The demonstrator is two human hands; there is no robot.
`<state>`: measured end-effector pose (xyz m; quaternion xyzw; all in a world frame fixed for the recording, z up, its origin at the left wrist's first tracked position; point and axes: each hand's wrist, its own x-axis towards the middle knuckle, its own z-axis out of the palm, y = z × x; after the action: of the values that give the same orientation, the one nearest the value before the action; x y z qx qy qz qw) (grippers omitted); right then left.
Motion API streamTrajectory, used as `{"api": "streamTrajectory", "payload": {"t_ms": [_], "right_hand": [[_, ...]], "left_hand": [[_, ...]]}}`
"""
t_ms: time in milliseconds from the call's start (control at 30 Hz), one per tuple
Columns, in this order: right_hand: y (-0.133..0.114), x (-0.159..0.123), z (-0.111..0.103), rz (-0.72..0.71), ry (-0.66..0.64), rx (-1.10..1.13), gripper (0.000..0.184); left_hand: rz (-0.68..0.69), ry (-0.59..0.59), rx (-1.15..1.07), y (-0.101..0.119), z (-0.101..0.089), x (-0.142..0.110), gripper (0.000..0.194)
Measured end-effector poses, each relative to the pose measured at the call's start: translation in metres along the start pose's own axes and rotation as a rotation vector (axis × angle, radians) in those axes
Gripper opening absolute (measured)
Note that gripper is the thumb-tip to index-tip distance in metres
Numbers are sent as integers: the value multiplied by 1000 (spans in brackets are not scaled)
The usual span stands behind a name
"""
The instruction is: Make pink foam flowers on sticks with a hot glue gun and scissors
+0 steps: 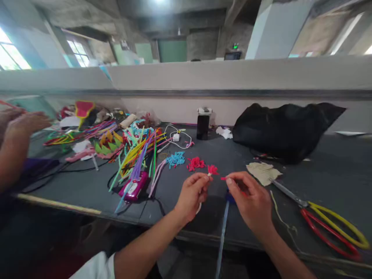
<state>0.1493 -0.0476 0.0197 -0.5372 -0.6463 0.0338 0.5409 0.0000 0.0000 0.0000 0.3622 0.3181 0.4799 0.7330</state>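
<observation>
My left hand pinches a pale stem topped by a small red pipe-cleaner flower; the stem's lower end shows beneath my palm. A short red pipe-cleaner piece sits between the thumb and forefinger of my right hand, a small gap away from the flower. Behind my hands lie a pile of short red pieces and a pile of short blue pieces. Partly hidden by my right hand is a dark blue object, with a pale blue strip hanging over the table edge.
Large scissors with red and yellow handles lie at the right by a beige cloth. A black bag stands behind. Long coloured pipe cleaners cover a magenta device at left. Another person's hands are at far left.
</observation>
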Motion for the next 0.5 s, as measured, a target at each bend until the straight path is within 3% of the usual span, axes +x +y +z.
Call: {"api": "streamTrajectory", "payload": {"t_ms": [167,500], "right_hand": [[6,3,-1,-135,36,-66,4],[8,3,4,-182,25,-186,4]], "left_hand": [[-102,-84,-61,-2,1,-4,18],[-166,-105,-87,1,1,-5,18]]}}
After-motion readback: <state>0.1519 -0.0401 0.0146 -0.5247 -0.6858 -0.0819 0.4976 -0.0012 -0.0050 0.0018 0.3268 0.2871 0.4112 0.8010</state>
